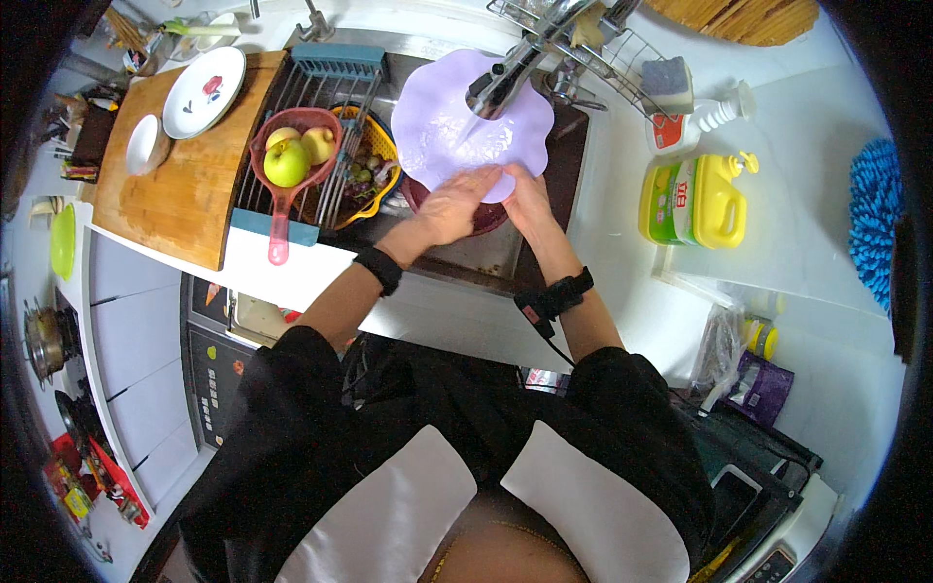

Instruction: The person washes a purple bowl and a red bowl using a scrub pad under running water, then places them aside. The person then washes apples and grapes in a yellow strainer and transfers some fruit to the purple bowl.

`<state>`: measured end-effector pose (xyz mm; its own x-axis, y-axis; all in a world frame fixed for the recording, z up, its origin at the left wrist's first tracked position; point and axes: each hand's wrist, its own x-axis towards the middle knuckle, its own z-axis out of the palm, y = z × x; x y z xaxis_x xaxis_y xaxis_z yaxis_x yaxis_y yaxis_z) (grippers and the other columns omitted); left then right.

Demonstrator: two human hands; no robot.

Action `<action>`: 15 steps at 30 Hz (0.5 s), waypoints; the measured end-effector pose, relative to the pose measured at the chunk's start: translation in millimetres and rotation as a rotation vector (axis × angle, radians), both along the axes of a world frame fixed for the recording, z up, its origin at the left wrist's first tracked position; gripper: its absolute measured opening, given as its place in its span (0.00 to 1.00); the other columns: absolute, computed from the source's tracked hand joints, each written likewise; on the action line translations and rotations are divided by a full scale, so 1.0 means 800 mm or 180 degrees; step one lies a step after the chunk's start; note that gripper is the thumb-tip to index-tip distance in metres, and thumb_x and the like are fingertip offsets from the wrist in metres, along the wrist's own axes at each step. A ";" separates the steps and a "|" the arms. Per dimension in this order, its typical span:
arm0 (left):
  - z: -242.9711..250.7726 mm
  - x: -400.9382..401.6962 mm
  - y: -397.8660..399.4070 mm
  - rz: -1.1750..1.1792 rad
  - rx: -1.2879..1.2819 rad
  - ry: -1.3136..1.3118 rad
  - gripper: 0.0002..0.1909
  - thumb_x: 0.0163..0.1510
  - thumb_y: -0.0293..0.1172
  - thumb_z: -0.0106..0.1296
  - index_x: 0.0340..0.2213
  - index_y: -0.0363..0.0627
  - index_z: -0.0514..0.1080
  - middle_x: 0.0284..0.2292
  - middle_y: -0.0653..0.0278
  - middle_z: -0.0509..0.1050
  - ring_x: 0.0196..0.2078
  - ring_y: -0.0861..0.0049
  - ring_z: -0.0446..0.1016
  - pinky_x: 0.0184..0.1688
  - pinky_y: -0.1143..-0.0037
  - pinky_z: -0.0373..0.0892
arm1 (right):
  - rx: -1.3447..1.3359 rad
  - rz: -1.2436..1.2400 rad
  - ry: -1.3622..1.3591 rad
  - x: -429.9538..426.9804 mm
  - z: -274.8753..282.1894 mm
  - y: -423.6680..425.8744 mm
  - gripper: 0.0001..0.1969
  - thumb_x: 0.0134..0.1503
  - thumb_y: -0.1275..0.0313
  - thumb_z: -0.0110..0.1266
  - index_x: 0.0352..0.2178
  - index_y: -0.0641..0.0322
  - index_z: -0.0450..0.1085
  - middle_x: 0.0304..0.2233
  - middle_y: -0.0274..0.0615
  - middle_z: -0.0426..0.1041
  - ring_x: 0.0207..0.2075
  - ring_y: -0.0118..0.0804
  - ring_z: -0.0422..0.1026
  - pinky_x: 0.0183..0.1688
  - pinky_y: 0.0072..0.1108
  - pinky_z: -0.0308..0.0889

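A lilac plate with a wavy rim [430,124] is tilted under the chrome faucet [503,87], water running onto its wet surface. My right hand [526,197] grips the plate's near edge. My left hand [459,204], slightly blurred, lies against the near rim; whether it grips is unclear. A dark red bowl [490,220] sits in the sink below, partly hidden by the plate and hands. Left of the plate, a yellow basket [385,197] holds grapes. A pink strainer [278,218] with a green apple [286,163] and other fruit rests on the metal rack [342,160].
A wooden cutting board [197,197] on the left bears a white plate [197,102] and a white bowl [147,144]. To the right stand a yellow detergent jug [721,204], a spray bottle [670,135] and a wire rack with a sponge [667,86]. A blue microfiber duster [875,218] lies far right.
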<state>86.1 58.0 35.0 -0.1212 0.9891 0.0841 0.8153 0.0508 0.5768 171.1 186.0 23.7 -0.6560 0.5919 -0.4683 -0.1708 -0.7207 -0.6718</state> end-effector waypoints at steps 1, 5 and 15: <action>0.004 -0.012 -0.008 -0.0029 -0.0229 0.0079 0.38 0.35 0.18 0.43 0.52 0.45 0.48 0.52 0.59 0.53 0.55 0.69 0.50 0.57 0.70 0.44 | 0.0021 0.0074 0.0057 0.004 0.003 0.003 0.24 0.45 0.84 0.41 0.46 0.63 0.52 0.42 0.41 0.59 0.43 0.39 0.62 0.44 0.29 0.62; -0.032 -0.070 -0.042 0.0378 -0.0500 0.1251 0.31 0.43 0.21 0.35 0.52 0.49 0.49 0.54 0.65 0.51 0.57 0.74 0.48 0.58 0.70 0.39 | 0.0184 0.0104 -0.0072 0.003 0.022 -0.005 0.19 0.47 0.82 0.39 0.44 0.64 0.54 0.41 0.43 0.60 0.42 0.38 0.63 0.43 0.28 0.64; -0.020 0.006 -0.006 0.0709 -0.0718 0.1196 0.27 0.41 0.24 0.36 0.46 0.29 0.55 0.49 0.47 0.56 0.56 0.64 0.48 0.58 0.69 0.39 | 0.0291 -0.0169 -0.0037 -0.005 0.009 -0.006 0.20 0.47 0.83 0.39 0.44 0.64 0.54 0.41 0.41 0.61 0.41 0.38 0.64 0.42 0.27 0.65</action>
